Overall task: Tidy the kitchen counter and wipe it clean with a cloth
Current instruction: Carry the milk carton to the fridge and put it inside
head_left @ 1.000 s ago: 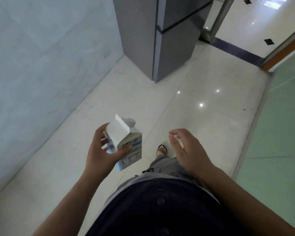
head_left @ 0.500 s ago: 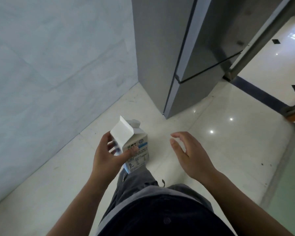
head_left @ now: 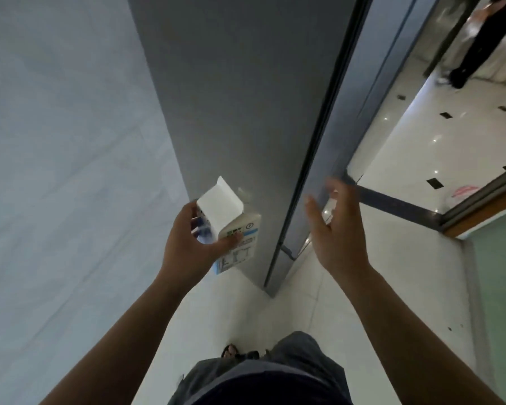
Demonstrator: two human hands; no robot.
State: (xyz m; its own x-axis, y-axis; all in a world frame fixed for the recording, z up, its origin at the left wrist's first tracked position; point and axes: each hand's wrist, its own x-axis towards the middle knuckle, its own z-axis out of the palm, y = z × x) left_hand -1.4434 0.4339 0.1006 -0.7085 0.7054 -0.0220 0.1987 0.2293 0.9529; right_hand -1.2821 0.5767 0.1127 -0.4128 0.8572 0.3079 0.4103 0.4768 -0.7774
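Observation:
My left hand [head_left: 187,244] grips a small white and blue milk carton [head_left: 234,226] with its gabled top flap sticking up. The carton is held just in front of the grey side panel of a tall refrigerator [head_left: 240,97]. My right hand [head_left: 336,232] is raised with fingers spread and holds nothing; it hovers close to the front edge of the refrigerator doors [head_left: 327,176], and I cannot tell if it touches them. No counter or cloth is in view.
A pale tiled wall [head_left: 56,171] runs along the left. Glossy white floor tiles [head_left: 406,258] lie to the right, with a doorway threshold [head_left: 398,206] beyond. A person in dark clothes [head_left: 479,39] stands at the far upper right.
I have stepped closer to the refrigerator, which now fills the upper view. Both hands have risen; the right hand has reached forward to the door edge. The carton stays in my left hand.

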